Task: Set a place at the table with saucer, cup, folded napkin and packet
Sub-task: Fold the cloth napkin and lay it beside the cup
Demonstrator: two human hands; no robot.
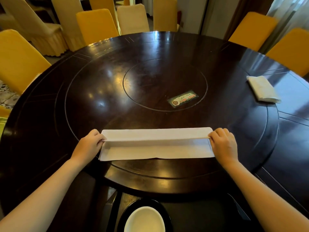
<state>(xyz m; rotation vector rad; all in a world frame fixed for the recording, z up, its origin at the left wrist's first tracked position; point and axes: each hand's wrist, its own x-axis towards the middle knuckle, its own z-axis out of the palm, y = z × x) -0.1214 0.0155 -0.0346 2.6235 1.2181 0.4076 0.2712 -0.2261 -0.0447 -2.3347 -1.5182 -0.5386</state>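
- The white napkin lies as a long band across the near part of the dark round table, straddling the edge of the raised turntable, with a lengthwise crease lifted into a low ridge.
- The left hand pinches the ridge at its left end, fingers curled shut on the cloth.
- The right hand pinches the same ridge at the opposite end, its fingertips closed on the fold; the cloth is drawn taut between the two grips.
- Nearer the person than the grips, between the forearms, a white saucer sits on a dark plate at the bottom edge of the view.
- Beyond the grips, within the inner ring of the turntable, lies a small printed packet.
- Far to the right of the right-hand grip, another folded white napkin rests on the table.
- Yellow and cream covered chairs stand around the far rim.
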